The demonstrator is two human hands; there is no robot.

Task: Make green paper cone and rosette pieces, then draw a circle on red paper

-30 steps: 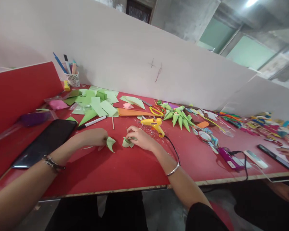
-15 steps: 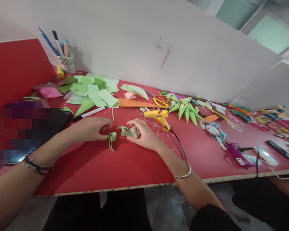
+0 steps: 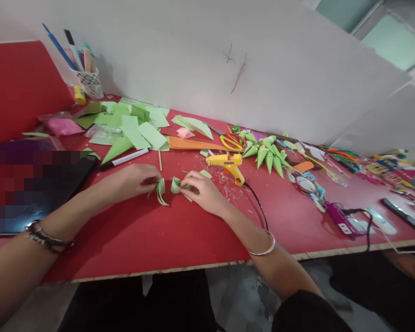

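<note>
My left hand (image 3: 141,180) pinches a narrow, curled strip of light green paper (image 3: 162,192) by its upper part, just above the red tabletop (image 3: 134,240). To its right, the fingers of my right hand (image 3: 203,190) are closed on another curled piece of light green paper (image 3: 175,185). A small gap separates the two pieces. More pale green paper (image 3: 205,174) shows just behind my right hand. A yellow glue gun (image 3: 228,164) lies beyond that hand, its black cord trailing toward the table's front edge.
Green paper pieces (image 3: 134,133), a black-and-white marker (image 3: 126,159) and scissors (image 3: 232,142) lie toward the back. Green paper cones (image 3: 268,154) cluster right of the glue gun. A dark tablet-like device (image 3: 76,184) is at left, a purple power strip (image 3: 342,219) at right.
My right hand has closed on its curled paper, which now stands more upright. The left hand's strip is raised slightly. The camera view has shifted a little.
</note>
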